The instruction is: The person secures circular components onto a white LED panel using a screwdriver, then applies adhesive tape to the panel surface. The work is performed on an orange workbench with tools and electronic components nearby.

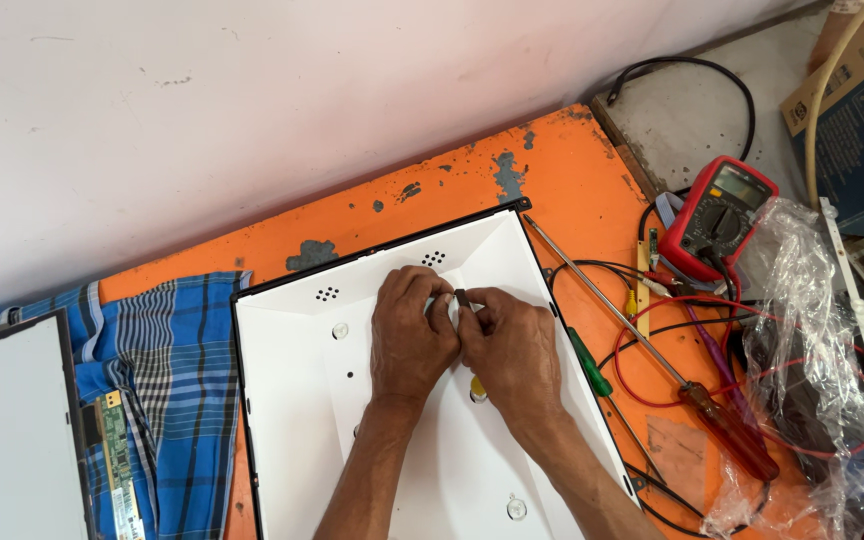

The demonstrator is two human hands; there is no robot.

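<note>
So we've got both hands down in the middle of the white backlight tray (292, 400), the reflector-lined shell of a flat panel lying on the orange table (572, 170). Our left hand (410, 338) and right hand (512, 345) are touching, fingertips pinched together around a small dark piece (460, 297), probably a clip or bit of tape, too small to tell. Both are grasping it, with nothing slack in either grip. It sits just above the tray floor, toward the far edge, near the two clusters of little vent holes.

Looks to us like we're mid-way through working that little part on or off the reflector sheet. Whatever comes next probably needs a fine, steady pull or press without creasing the sheet or knocking the round LED lenses (517, 508) dotted around.

Room-wise: the tray's raised black rim boxes us in. On the right edge of the table it's crowded, with a long red-handled screwdriver (722, 425), a green-handled one (589, 362) just beside the rim, a red multimeter (717, 215) with tangled leads, and crinkly clear plastic (812, 300). Left of the tray there's a blue checked cloth (167, 380) under another panel (7, 430). The far edge is against the wall, so free space is mostly inside the tray itself.
</note>
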